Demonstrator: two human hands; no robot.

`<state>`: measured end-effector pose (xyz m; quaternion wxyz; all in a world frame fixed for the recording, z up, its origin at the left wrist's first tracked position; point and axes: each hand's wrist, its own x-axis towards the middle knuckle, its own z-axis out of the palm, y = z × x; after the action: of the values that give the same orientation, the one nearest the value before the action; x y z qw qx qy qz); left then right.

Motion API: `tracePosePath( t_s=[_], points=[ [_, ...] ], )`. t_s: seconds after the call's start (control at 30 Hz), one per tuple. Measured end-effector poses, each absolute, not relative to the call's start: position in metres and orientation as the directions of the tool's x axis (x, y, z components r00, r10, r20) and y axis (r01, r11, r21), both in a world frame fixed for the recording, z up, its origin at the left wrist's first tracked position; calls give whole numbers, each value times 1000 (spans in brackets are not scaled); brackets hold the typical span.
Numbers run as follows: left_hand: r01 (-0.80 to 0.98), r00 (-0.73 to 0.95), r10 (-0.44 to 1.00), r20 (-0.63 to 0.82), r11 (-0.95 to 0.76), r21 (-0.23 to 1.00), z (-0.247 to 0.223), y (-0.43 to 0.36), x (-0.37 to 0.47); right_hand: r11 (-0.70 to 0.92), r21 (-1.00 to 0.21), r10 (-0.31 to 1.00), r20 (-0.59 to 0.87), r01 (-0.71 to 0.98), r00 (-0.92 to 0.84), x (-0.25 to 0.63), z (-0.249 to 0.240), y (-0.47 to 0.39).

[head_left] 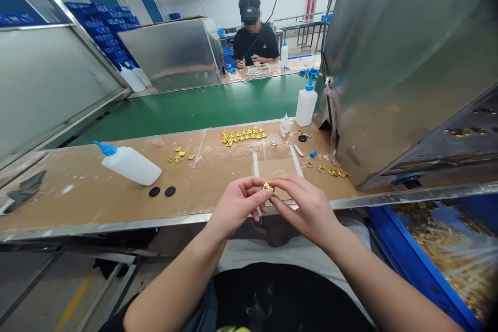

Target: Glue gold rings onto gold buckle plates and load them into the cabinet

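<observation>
Above the front edge of the workbench, my left hand [241, 201] pinches a small shiny gold piece [267, 187] between thumb and fingers. From the other side my right hand [307, 202] closes its fingertips on the same piece. The fingers cover most of it, so its exact shape is hidden. Beyond the hands lies a flat cardboard piece [274, 167] between two white strips. Several gold rings [322, 169] rest on the bench to the right. Rows of small gold pieces [245, 136] lie farther back, and a few loose gold bits [179, 154] are to the left.
A white bottle with a blue cap [131, 165] leans at left beside black discs [169, 191]. Another bottle [306, 106] stands near the metal housing [404, 62]. Behind runs a green belt [194, 106], with a person [256, 41] opposite. A blue crate [420, 264] sits low right.
</observation>
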<state>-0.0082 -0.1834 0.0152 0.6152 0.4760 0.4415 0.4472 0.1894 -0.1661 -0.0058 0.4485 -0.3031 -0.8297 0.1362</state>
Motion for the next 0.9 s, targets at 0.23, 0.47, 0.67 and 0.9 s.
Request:
tracePosePath(
  t_s=[0.23, 0.47, 0.67, 0.9],
  points=[
    [399, 32, 999, 11, -23, 917, -12, -123, -45, 793, -496, 607, 693, 352, -390, 192, -27, -179],
    [695, -108, 987, 119, -11, 719, -48, -30, -79, 778, -579, 571, 491, 243, -658, 204, -79, -214],
    [788, -140, 971, 193, -9, 615, -51, -10, -106, 521, -793, 717, 205, 316, -666, 223, -135, -230],
    [813, -222, 954, 203, 65, 579, -51, 12, -147, 185, -912, 817, -65, 366, -573, 233, -192, -236]
  ],
)
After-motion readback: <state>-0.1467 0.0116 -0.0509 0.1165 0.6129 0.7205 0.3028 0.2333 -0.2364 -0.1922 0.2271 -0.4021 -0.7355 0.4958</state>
